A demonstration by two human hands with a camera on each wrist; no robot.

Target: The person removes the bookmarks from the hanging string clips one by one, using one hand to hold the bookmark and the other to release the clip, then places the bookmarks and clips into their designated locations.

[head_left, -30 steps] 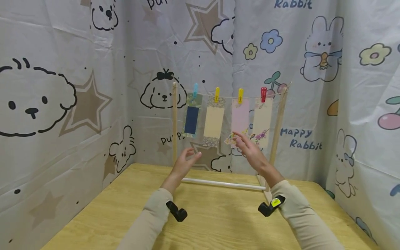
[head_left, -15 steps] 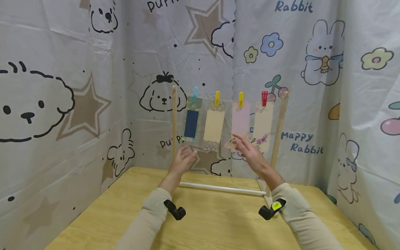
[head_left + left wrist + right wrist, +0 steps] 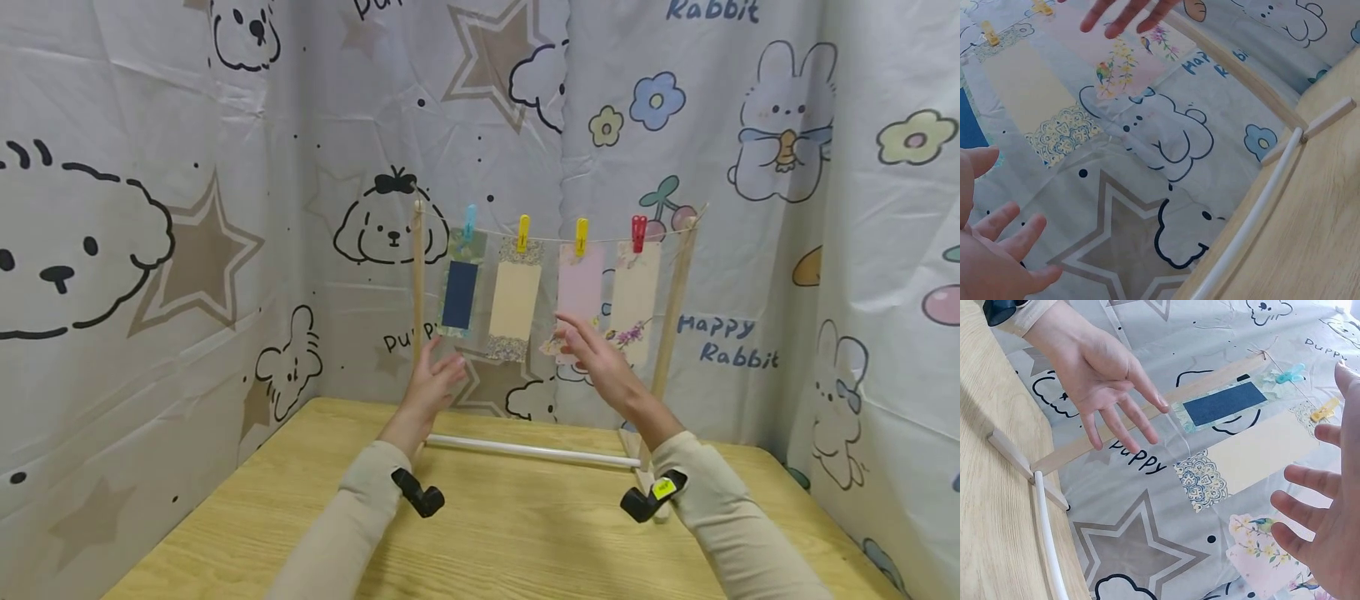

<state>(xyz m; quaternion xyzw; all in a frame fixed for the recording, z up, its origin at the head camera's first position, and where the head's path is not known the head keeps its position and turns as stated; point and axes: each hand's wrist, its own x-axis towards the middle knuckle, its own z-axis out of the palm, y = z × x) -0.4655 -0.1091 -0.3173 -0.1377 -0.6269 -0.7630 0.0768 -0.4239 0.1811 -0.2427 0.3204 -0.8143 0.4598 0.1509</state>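
Observation:
Four-sided paper cards hang in a row from a string. The leftmost, a dark blue card with a green patterned border (image 3: 458, 296), hangs from a light blue clothespin (image 3: 470, 223). Beside it are a cream card with lace-patterned ends (image 3: 514, 304) and a pink floral card (image 3: 580, 275), each under a yellow clothespin (image 3: 523, 235). A red clothespin (image 3: 638, 233) holds the cream floral card (image 3: 636, 279). My left hand (image 3: 429, 387), fingers spread, is just below the blue card; contact cannot be told. My right hand (image 3: 602, 362) extends before the pink card, holding nothing.
Two wooden posts (image 3: 672, 308) carry the string (image 3: 551, 239). A white rod (image 3: 532, 451) joins them low down, above the wooden table (image 3: 517, 533). Behind stands a printed curtain (image 3: 360, 333). Black wrist cameras (image 3: 420, 493) sit on both sleeves.
My left hand has shifted left from beneath the lace-ended card towards the blue card, and its fingers have spread. The right hand stays nearly in place. All the cards still hang.

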